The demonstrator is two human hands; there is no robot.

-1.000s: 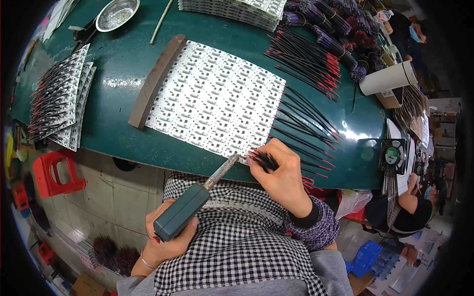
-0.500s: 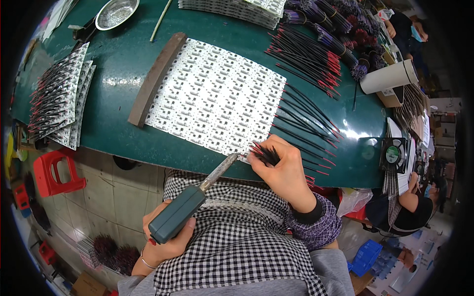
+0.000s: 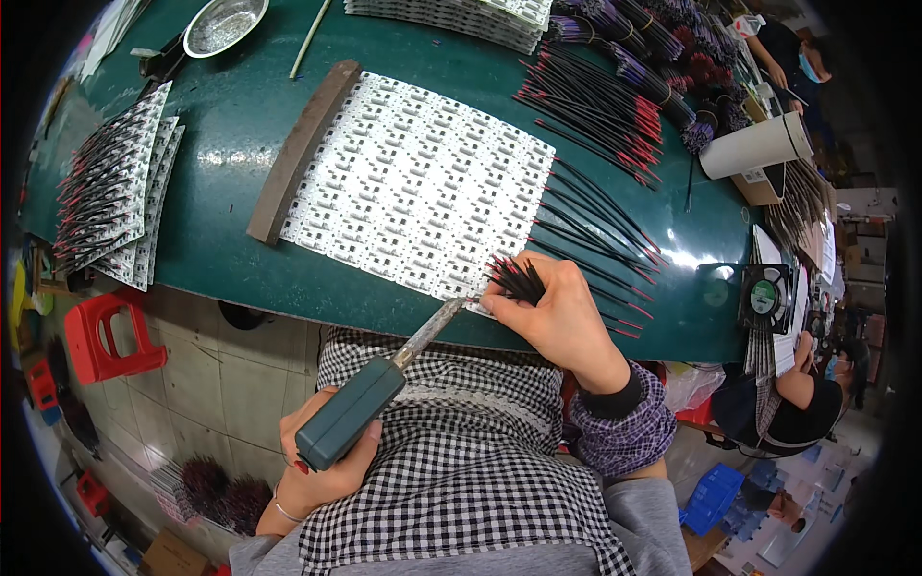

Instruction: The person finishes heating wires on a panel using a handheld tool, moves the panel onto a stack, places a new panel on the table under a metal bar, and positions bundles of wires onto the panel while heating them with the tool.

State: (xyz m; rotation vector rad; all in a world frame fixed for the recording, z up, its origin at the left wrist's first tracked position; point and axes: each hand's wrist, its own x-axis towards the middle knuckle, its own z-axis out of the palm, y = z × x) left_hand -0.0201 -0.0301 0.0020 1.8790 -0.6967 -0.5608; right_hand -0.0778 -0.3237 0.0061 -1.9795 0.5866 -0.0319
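Note:
My left hand (image 3: 336, 474) is wrapped round the dark green handle of a soldering iron (image 3: 351, 413). The iron's tip rests at the near right corner of a white circuit board panel (image 3: 413, 182), which lies flat with many small dark parts in rows. Pinched in my right hand (image 3: 572, 322) is a bunch of short black wires (image 3: 519, 280) with red ends, beside that same corner. My fingertips come close to the iron's tip; the exact contact there is too small to make out. Along the panel's right edge, several black wires (image 3: 600, 216) stick out to the right.
A brown bar (image 3: 305, 154) lies against the panel's left edge. Wired panels (image 3: 120, 182) stand at the left, near a metal bowl (image 3: 226, 27). Loose wires (image 3: 595, 110) and a panel stack (image 3: 451, 21) lie beyond. A small fan (image 3: 765, 298) stands at the right; other people sit further off.
My right wrist has shifted slightly right, and the wire bunch in that hand has turned a little. The iron's handle has moved slightly right, with its tip staying near the same corner.

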